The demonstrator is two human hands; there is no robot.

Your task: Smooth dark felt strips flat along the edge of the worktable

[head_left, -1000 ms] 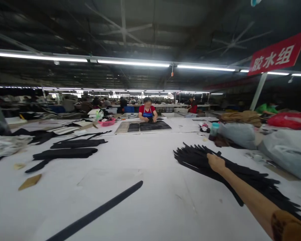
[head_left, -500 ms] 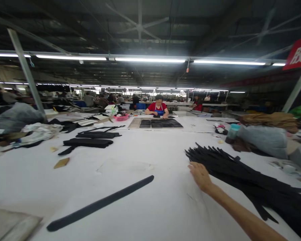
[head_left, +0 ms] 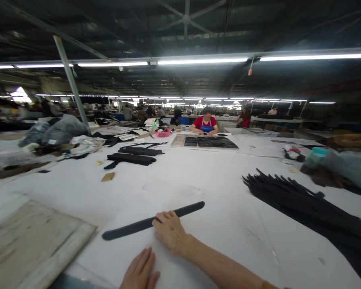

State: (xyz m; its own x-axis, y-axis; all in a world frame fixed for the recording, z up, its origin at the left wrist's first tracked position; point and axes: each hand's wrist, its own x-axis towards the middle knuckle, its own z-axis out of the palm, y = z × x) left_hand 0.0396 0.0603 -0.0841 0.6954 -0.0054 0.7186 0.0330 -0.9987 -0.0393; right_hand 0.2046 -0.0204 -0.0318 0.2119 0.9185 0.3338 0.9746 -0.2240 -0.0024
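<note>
Partly curled, the right hand (head_left: pixel 170 233) lies over the strip (head_left: pixel 128 229), lower centre of the frame; whether it pinches, I cannot tell. Left hand (head_left: pixel 140 271), fingers nearly straight, holds nothing. Pile (head_left: pixel 307 208) is at right, board (head_left: pixel 33 241) lower left.

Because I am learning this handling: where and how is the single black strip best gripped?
Probably at the middle of the single black strip, across its narrow width, from the near side, where the right hand lies; being long, it should balance there.
</note>
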